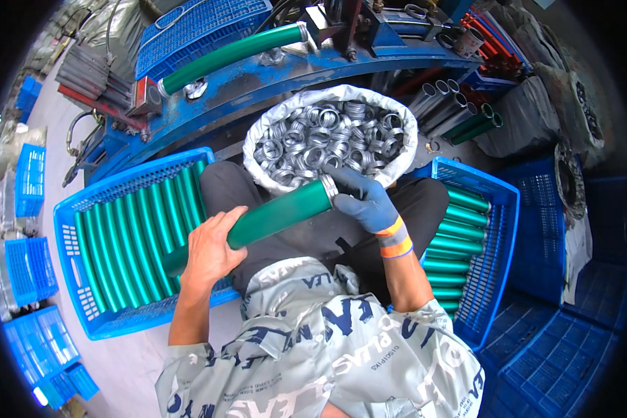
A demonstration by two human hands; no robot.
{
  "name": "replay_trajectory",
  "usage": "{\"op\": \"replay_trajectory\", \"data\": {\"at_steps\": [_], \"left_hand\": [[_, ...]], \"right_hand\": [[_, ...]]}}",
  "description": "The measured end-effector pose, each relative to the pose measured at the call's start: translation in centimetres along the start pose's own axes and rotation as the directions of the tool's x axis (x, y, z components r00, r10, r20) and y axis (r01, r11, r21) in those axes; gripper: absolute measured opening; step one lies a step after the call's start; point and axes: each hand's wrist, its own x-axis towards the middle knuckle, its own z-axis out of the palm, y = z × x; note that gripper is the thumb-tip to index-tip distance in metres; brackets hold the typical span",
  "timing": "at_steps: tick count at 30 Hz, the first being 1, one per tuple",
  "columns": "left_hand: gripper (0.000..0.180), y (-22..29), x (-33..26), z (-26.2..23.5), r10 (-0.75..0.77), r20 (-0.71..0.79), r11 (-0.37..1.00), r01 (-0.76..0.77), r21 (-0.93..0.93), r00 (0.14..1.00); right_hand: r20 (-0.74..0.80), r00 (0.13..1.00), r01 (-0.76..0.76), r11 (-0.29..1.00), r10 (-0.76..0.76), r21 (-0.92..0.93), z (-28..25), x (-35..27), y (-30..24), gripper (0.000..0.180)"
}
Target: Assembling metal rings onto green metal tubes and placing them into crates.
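Observation:
A green metal tube (279, 214) lies across my lap, slanting up to the right. My bare left hand (214, 244) is wrapped round its lower left part. On the tube's upper right end sits a silver threaded ring (329, 186). My right hand (366, 202), in a blue glove with an orange cuff, is closed on that ring, its fingertips partly hidden behind it. Just beyond the hands stands a round container lined with a white sack (254, 139), full of loose silver rings (320, 138).
A blue crate (118, 326) of green tubes stands at my left, another blue crate (503, 258) of tubes at my right. Ahead is a blue metal bench (223, 101) with a machine, where another green tube (237, 57) rests. Several bare tubes (439, 104) stand at the far right.

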Motion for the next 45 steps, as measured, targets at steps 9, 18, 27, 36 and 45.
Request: {"op": "replay_trajectory", "data": {"at_steps": [9, 18, 27, 36, 45], "left_hand": [[0.073, -0.4, -0.4, 0.7, -0.032, 0.002, 0.998, 0.031, 0.049, 1.0], [0.073, -1.7, -0.8, 2.0, -0.07, -0.01, 0.994, 0.069, -0.082, 0.997], [0.085, -4.5, -0.7, -0.4, -0.081, 0.268, 0.659, 0.253, -0.709, 0.96], [0.101, -2.8, 0.7, -1.8, 0.091, 0.277, 0.253, 0.246, -0.936, 0.957], [0.06, -2.9, 2.0, 0.3, -0.354, -0.096, -0.33, -0.221, -0.918, 0.93]], "right_hand": [[0.014, 0.99, -0.14, 0.984, 0.14, 0.114, 0.2, 0.1, 2.3, 0.066], [-0.005, 1.0, -0.021, 0.979, 0.023, 0.203, 0.7, 1.7, 3.3, 0.063], [-0.048, 0.985, 0.01, 0.326, -0.169, -0.945, -2.2, 9.3, 15.8, 0.076], [-0.046, 0.938, 0.008, 0.152, -0.345, -0.988, -3.1, 10.7, 18.1, 0.018], [-0.079, 0.991, 0.011, 0.534, 0.104, 0.845, -1.1, 6.1, 8.4, 0.069]]}}
